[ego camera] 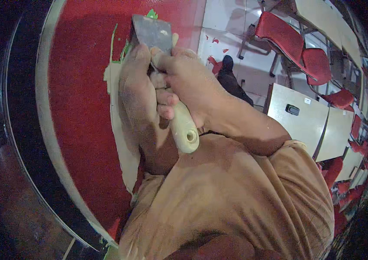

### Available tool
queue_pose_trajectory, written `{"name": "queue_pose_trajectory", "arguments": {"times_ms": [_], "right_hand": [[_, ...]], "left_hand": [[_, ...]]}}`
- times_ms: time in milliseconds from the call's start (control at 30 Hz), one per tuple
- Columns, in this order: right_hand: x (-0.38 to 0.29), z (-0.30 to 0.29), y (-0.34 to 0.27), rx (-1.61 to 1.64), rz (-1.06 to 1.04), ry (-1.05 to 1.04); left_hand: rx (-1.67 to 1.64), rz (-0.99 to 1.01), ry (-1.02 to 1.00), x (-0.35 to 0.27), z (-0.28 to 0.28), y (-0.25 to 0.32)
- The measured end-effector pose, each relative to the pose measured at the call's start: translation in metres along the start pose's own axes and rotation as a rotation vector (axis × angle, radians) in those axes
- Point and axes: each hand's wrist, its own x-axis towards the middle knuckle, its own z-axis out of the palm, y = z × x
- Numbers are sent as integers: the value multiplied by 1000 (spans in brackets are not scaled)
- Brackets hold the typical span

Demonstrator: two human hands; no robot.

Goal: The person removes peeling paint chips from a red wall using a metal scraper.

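Note:
A paint scraper with a wide metal blade (154, 32) and a cream handle (185, 130) is held in front of my chest. My left hand (138, 84) wraps it from the left, its fingers curled round the handle. From the other side my right hand (184, 66) closes on it near the base of the blade. The blade lies against or very close to a red-painted wall (80, 97); exact contact cannot be told. Beside my left hand runs a bare, pale strip (119, 130) with ragged edges. Green shows in thin lines and at a loose-looking scrap (152, 14) beyond the blade.
Red paint flakes (215, 63) lie on the white tiled floor (223, 40) near a dark shoe (227, 63). To the right stand red chairs (279, 32) and pale-topped tables (301, 126), one bearing a small dark object (292, 110). A pale border (42, 81) edges the red wall at left.

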Motion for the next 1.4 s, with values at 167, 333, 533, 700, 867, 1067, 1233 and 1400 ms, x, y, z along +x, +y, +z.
{"name": "queue_pose_trajectory", "arguments": {"times_ms": [167, 333, 533, 700, 867, 1067, 1233, 1400], "right_hand": [[33, -15, -20, 136, 3, -18], [36, -32, -25, 4, -10, -82], [34, -30, -32, -79, -117, -11], [6, -34, -6, -369, -144, -88], [-6, -35, 18, -154, -192, -172], [-11, -24, 22, -62, -16, -150], [-11, -18, 18, 21, 31, -135], [13, -16, 17, 139, -49, -213]], "left_hand": [[34, 3, 54, 35, 20, -6], [82, 6, 105, 48, 38, -5], [160, 30, 219, 47, 53, -7], [233, 89, 313, 21, 72, -22], [296, 91, 378, -13, 71, -29], [370, 114, 443, -18, 80, -31], [410, 115, 501, -19, 84, -35], [442, 129, 553, -14, 87, -25]]}}
